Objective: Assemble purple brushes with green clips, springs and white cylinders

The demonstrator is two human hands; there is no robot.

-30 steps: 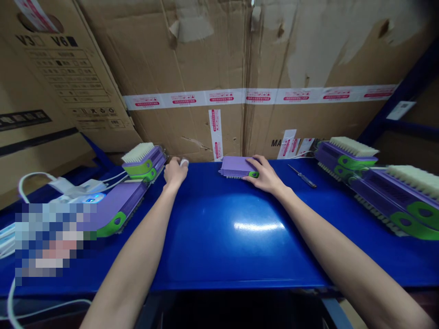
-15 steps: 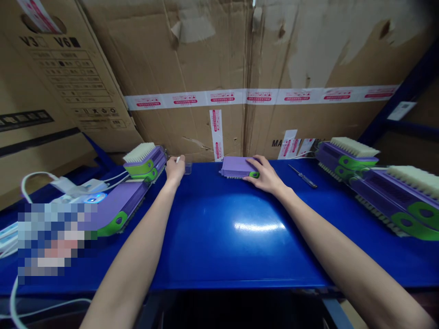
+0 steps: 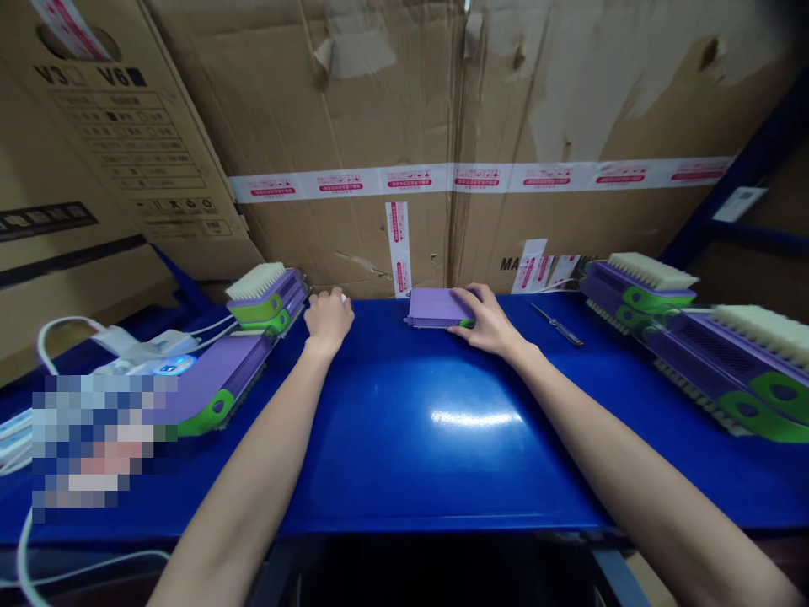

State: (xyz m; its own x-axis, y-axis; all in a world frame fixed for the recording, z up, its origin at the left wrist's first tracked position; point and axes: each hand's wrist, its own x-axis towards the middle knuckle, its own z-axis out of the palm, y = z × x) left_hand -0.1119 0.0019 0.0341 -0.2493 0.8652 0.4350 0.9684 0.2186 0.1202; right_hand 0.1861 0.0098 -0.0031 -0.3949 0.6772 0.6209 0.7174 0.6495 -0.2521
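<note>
My right hand (image 3: 484,320) is wrapped round the right end of a purple brush block (image 3: 439,305), which lies flat near the back of the blue table. Part of a green end piece shows beneath my fingers. Further left, near the back edge, my left hand (image 3: 329,320) is closed, knuckles up. A small white object (image 3: 345,298) peeks out at its right side; the rest is hidden. Close by on the left stands a stacked purple and green brush (image 3: 265,295) with cream bristles on top.
A screwdriver (image 3: 557,325) lies right of my right hand. More purple brushes (image 3: 650,291) stand at the right, and a purple block (image 3: 215,379) lies at the left beside white chargers and cables (image 3: 145,350). Cardboard (image 3: 379,110) walls the back of the blue table (image 3: 404,464).
My left hand has shifted slightly right, covering the small clear plastic box that showed beside it. The right hand and purple brush block have barely moved.
</note>
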